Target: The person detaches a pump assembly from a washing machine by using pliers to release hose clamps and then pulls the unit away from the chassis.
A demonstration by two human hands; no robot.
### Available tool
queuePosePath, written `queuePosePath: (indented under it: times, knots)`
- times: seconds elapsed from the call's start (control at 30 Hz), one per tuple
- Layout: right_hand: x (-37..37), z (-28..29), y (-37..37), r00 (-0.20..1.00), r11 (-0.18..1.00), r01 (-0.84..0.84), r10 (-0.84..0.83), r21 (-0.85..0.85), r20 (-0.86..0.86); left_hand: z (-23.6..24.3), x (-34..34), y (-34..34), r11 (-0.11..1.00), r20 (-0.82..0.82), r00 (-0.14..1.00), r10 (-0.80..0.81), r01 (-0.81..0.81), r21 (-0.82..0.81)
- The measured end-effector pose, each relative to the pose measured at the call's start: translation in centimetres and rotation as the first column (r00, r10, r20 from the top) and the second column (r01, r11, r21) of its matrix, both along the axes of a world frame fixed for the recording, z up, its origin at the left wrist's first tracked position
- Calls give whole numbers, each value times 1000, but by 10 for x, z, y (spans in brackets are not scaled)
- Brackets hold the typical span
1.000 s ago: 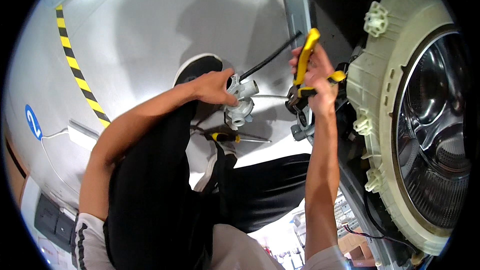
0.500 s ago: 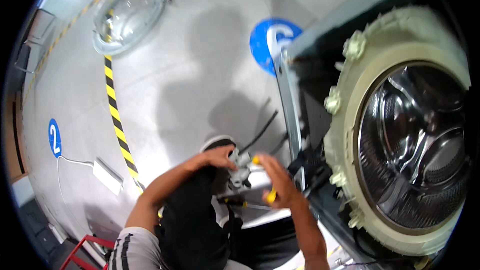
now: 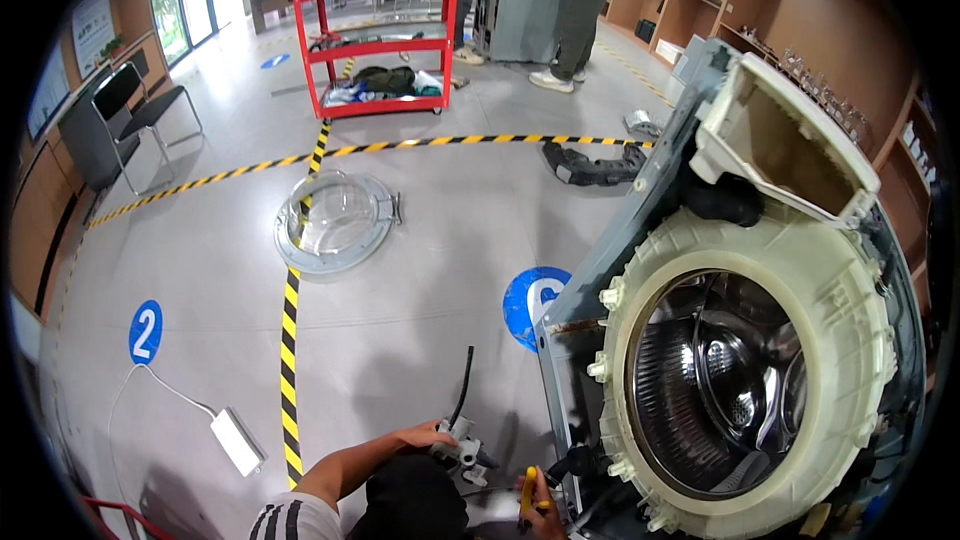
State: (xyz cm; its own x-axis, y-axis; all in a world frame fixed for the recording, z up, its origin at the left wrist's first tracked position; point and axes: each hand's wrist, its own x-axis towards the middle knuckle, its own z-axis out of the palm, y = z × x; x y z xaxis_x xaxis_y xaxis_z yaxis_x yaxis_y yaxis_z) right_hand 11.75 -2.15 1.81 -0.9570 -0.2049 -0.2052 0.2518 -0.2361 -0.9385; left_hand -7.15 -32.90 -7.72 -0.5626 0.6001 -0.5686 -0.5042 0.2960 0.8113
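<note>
My left hand grips a grey plastic fitting with spouts, from which a thin black hose stands up. My right hand, low at the bottom edge, is closed on yellow-handled pliers, a short way right of the fitting; their jaws are hard to make out. Just to the right lies the opened washing machine, with its cream tub front round a steel drum and a white plastic housing at the top. My dark-clad leg is beneath my left hand.
A clear door and black rubber part lie on the floor. A red trolley, chair, white power adapter and shelves surround me. Two people stand beside a grey cabinet.
The view has tilted up to take in the room, so both hands sit much lower in the picture. They still hold the fitting and the pliers.
</note>
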Motion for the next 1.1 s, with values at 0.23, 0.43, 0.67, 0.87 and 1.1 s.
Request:
queuePosePath:
  times: [0.23, 0.43, 0.67, 0.87, 1.1]
  knots:
    - [51, -102, 13, 859, 764, 351, -33, 541, -511, 79, -9, 7, 905, -80, 921, 382, -390, -170]
    - [77, -85, 3, 934, 951, 278, -300, 131, 194, 137, -22, 2, 818, 77, 823, 563, -541, -194]
    - [61, -93, 10, 845, 948, 174, -282, 266, 454, 208, -30, 23, 812, 64, 812, 580, -571, -122]
    - [65, -66, -12, 942, 927, 185, -261, 325, 211, 265, -28, 26, 871, -31, 879, 477, -477, -117]
    - [75, -57, -10, 977, 778, 123, -203, 616, 62, 309, -22, 41, 877, -147, 870, 470, -480, -32]
